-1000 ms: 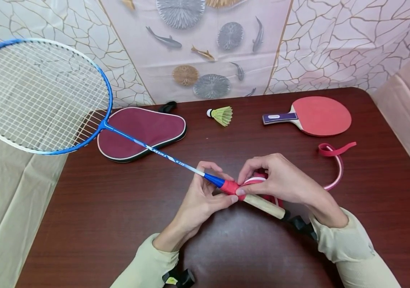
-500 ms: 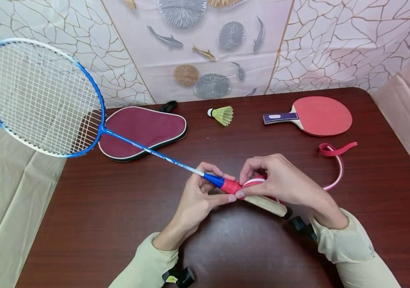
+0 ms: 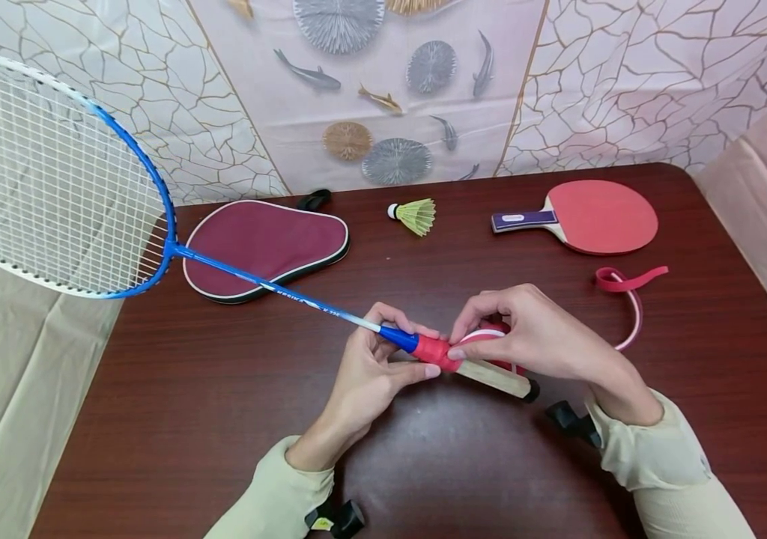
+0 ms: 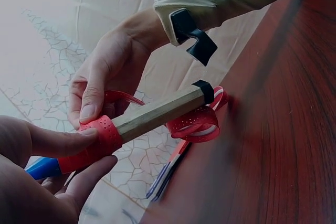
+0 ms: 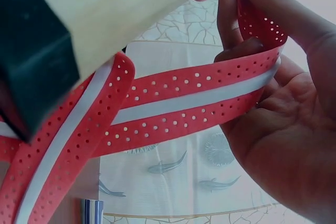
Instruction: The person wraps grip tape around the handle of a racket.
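A blue badminton racket stretches from upper left to the table's middle, its bare wooden handle ending in a black cap. My left hand pinches the handle where red grip tape is wound on. My right hand holds the loose red perforated tape with a white stripe, thumb pressed on the wound part. The tape's free end trails to the right on the table.
On the dark brown table lie a maroon paddle cover, a yellow-green shuttlecock and a red table tennis paddle. A patterned cloth wall stands behind. Beige cloth hangs off both sides.
The racket has turned about its shaft and its head has swung up and left, partly out of view. The handle's end has risen slightly. Both hands keep their hold.
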Motion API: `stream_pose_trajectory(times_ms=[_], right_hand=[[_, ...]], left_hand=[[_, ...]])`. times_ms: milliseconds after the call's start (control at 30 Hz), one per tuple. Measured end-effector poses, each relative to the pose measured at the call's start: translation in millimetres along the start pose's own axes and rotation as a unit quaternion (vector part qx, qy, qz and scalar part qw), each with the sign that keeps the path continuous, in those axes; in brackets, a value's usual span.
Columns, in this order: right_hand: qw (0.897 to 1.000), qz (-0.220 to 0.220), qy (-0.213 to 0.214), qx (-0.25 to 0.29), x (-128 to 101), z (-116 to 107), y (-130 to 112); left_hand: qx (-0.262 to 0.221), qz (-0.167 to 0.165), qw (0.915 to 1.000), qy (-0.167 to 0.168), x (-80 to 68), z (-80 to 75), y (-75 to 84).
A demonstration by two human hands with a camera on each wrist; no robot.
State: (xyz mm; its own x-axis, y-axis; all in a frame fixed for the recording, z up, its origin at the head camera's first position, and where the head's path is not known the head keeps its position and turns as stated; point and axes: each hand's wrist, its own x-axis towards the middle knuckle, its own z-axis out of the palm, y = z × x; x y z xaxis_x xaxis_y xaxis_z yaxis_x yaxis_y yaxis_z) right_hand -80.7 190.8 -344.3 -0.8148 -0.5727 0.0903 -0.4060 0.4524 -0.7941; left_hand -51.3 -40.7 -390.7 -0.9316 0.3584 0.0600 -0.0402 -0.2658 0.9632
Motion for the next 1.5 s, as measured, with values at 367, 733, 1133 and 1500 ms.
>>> stream_pose_trajectory(times_ms=[367, 733, 1133, 1500], right_hand=[[1.0, 0.014, -0.002, -0.005, 1, 3, -1], [1.0, 0.008, 0.004, -0.011, 5, 10, -1], [0.998, -0.009, 0.026, -0.049, 8, 19, 3], [0.999, -0.014, 0.012, -0.043, 8, 14, 6]], left_hand=[[-0.025, -0.008, 0.9991, -0.035, -0.7, -1.7, -0.6], [-0.006, -0.02, 0.9998, 0.002, 0.2, 0.0, -4.5], [-0.007, -0.035, 0.9992, 0.016, 0.9, 0.5, -5.3], [-0.012, -0.019, 0.9993, 0.031, 3.0, -1.2, -8.0]])
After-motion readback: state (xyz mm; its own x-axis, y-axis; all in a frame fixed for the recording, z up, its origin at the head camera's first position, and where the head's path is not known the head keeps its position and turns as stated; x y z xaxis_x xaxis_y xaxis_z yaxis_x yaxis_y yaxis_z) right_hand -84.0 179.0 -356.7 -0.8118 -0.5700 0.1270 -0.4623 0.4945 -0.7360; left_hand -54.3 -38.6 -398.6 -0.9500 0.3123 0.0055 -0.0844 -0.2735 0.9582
